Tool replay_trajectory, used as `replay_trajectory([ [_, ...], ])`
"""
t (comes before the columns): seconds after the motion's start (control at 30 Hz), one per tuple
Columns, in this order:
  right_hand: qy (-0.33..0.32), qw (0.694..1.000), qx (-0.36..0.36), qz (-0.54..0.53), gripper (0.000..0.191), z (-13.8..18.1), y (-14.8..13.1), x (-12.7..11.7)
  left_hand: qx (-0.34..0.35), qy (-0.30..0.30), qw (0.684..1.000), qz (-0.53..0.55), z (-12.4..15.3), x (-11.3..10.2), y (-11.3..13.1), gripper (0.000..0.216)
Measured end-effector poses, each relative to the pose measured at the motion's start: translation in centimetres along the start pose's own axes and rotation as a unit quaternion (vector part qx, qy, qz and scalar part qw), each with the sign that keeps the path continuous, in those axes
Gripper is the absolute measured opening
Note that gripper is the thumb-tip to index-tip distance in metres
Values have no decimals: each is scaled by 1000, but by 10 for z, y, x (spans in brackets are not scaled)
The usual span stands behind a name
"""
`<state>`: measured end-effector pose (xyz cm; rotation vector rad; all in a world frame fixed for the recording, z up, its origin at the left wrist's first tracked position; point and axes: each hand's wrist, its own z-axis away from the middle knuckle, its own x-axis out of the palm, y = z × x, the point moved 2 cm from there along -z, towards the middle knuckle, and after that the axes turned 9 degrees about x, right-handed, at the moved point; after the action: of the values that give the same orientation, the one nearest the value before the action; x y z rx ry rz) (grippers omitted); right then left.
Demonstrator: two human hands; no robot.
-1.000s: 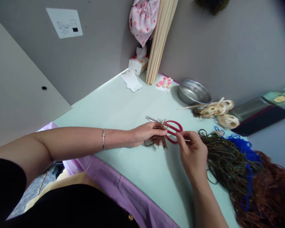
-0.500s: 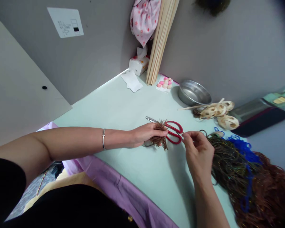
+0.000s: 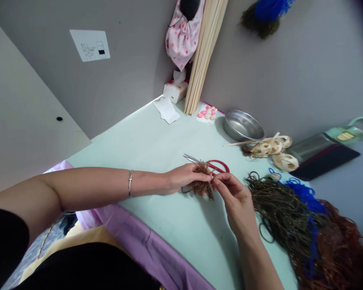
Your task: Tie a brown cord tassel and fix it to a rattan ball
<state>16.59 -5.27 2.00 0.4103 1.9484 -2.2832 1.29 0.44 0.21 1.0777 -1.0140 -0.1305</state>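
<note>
My left hand [image 3: 180,178] is closed round a small bundle of brown yarn [image 3: 202,188], its frayed ends sticking out above and below the fingers. My right hand [image 3: 237,199] is pinched, its fingertips meeting those of my left hand at the bundle's right side. Whatever lies in that pinch is too fine to make out. Behind both hands, scissors [image 3: 225,164] with red handles rest on the pale green tabletop [image 3: 133,141]. Their blades point left, and the hands hide part of them.
A heap of dark green yarn [image 3: 281,205], blue yarn [image 3: 308,197] and reddish-brown yarn [image 3: 341,245] covers the right side. Farther back are a steel bowl [image 3: 243,125], pale dried balls [image 3: 286,162], wooden strips [image 3: 204,60] and a tissue pack [image 3: 174,92].
My right hand has moved left, from the scissors' handles to the fingertips of my left hand. The left hand keeps its hold on the brown yarn. The view has tilted up slightly.
</note>
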Motion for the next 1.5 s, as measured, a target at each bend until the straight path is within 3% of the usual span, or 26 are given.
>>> replay_trajectory([
  [0.3, -18, 999, 17, -43, 12, 1, 1, 4, -4, 7, 999, -39, 0, -3, -5, 17],
  [0.57, -29, 998, 35, -50, 16, -2, 3, 6, 32, 41, 998, 25, -3, -3, -2, 21],
  [0.77, -40, 996, 34, -73, 12, 0, 1, 9, 62, -20, 997, 31, 0, 2, 4, 27],
  [0.83, -44, 996, 30, -65, 11, -1, 1, 10, 79, -14, 996, 32, 1, 3, 6, 28],
  [0.97, -6, 997, 28, -68, 13, -2, 4, 6, 97, 23, 995, 12, 1, 1, 6, 26],
  [1.17, 15, 996, 22, -88, 11, -2, 8, 3, 56, 25, 997, -57, 1, -2, 1, 26],
  [1.33, 30, 998, -12, -61, 22, -1, 6, -1, 46, 4, 999, -8, 0, -3, -1, 29],
  [1.5, -70, 996, 36, -47, 19, -1, 7, -1, 74, -7, 996, 42, -4, -6, -3, 31],
])
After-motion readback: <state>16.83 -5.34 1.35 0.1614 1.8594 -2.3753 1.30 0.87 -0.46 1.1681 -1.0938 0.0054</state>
